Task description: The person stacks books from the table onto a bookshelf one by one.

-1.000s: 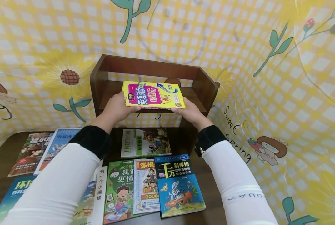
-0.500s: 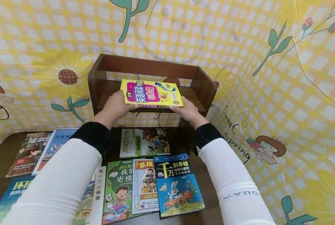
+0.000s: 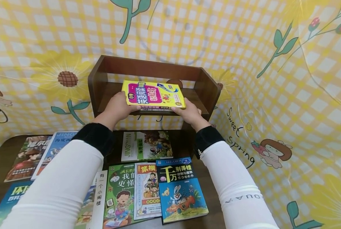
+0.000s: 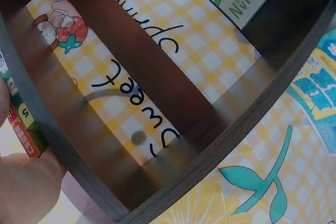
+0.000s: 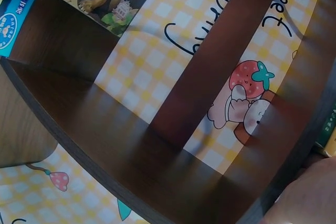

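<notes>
Gripping the yellow book (image 3: pixel 154 94) at its two short ends, I held it cover up before the brown shelf (image 3: pixel 150 64), with at least one lower book (image 3: pixel 156 110) stacked beneath it. My left hand (image 3: pixel 116 106) clasped one end and my right hand (image 3: pixel 190 113) the other, thumbs on the spine side nearest me, the other fingers mostly hidden. Whether the stack touched the shelf's front edge, I could not tell. In my judgement, the hold called for equal pressure from both sides, lest the bottom slip, and for both ends kept level between the side panels (image 3: pixel 99 79). The green book (image 3: pixel 120 194) and the blue book (image 3: pixel 183 190) lay below on the dark table (image 3: pixel 209 184).
</notes>
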`<action>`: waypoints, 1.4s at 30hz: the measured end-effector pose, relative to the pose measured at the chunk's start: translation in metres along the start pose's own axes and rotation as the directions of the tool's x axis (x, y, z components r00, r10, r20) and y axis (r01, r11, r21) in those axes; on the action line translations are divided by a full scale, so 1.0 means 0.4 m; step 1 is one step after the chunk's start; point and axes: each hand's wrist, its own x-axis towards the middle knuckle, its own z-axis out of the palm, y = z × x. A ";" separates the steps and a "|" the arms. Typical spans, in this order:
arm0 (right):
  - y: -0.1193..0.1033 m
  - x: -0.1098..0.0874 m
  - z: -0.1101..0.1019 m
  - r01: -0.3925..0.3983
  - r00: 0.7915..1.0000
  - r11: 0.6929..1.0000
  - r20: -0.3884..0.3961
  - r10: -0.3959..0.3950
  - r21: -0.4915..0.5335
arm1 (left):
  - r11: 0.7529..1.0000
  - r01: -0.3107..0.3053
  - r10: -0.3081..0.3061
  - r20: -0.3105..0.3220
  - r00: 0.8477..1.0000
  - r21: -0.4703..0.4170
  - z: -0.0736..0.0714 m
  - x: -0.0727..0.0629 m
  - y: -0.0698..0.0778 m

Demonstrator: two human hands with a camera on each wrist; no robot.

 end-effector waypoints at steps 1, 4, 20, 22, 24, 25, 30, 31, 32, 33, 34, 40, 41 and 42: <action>0.000 0.000 0.000 0.001 1.000 1.000 -0.003 -0.001 -0.008 | 1.000 0.000 0.000 -0.002 1.000 -0.001 0.000 0.000 0.000; -0.001 -0.002 0.001 0.004 1.000 1.000 -0.011 -0.004 -0.022 | 1.000 0.002 -0.002 -0.009 1.000 -0.004 0.001 -0.002 -0.001; 0.005 -0.013 0.005 0.044 0.998 0.998 -0.037 -0.045 -0.038 | 0.996 -0.035 0.041 -0.069 0.997 0.084 0.012 -0.002 -0.015; 0.007 -0.018 0.004 0.047 0.997 0.998 -0.051 -0.049 -0.037 | 0.995 -0.043 0.051 -0.085 0.995 0.095 0.010 -0.014 -0.018; 0.008 -0.027 0.002 0.037 0.997 0.999 -0.064 -0.039 -0.021 | 0.993 -0.060 0.070 -0.095 0.993 0.101 0.007 -0.030 -0.023; 0.009 -0.032 0.000 0.033 0.997 0.999 -0.070 -0.034 -0.011 | 0.992 -0.070 0.080 -0.100 0.992 0.101 0.008 -0.040 -0.026; 0.018 -0.070 -0.005 0.077 0.990 0.997 -0.120 -0.073 0.028 | 0.988 -0.130 0.140 -0.151 0.978 0.078 0.011 -0.091 -0.056; 0.021 -0.079 -0.005 0.104 0.986 0.994 -0.138 -0.098 0.030 | 0.988 -0.138 0.149 -0.167 0.975 0.073 0.011 -0.102 -0.062; 0.026 -0.091 -0.005 0.132 0.979 0.991 -0.163 -0.124 0.034 | 0.986 -0.151 0.161 -0.181 0.970 0.064 0.013 -0.114 -0.070; 0.032 -0.105 -0.005 0.161 0.970 0.986 -0.192 -0.151 0.035 | 0.985 -0.162 0.169 -0.197 0.966 0.054 0.015 -0.127 -0.079; 0.040 -0.119 -0.005 0.192 0.958 0.981 -0.223 -0.179 0.035 | 0.983 -0.176 0.182 -0.211 0.960 0.046 0.018 -0.142 -0.087; 0.109 -0.211 0.010 0.338 0.855 0.941 -0.422 -0.301 0.013 | 0.958 -0.283 0.282 -0.282 0.917 0.037 0.064 -0.227 -0.153; 0.123 -0.224 0.015 0.356 0.837 0.934 -0.443 -0.320 -0.002 | 0.955 -0.292 0.291 -0.287 0.913 0.041 0.073 -0.238 -0.166; 0.136 -0.238 0.022 0.372 0.823 0.928 -0.458 -0.337 -0.014 | 0.953 -0.300 0.300 -0.287 0.910 0.043 0.083 -0.249 -0.179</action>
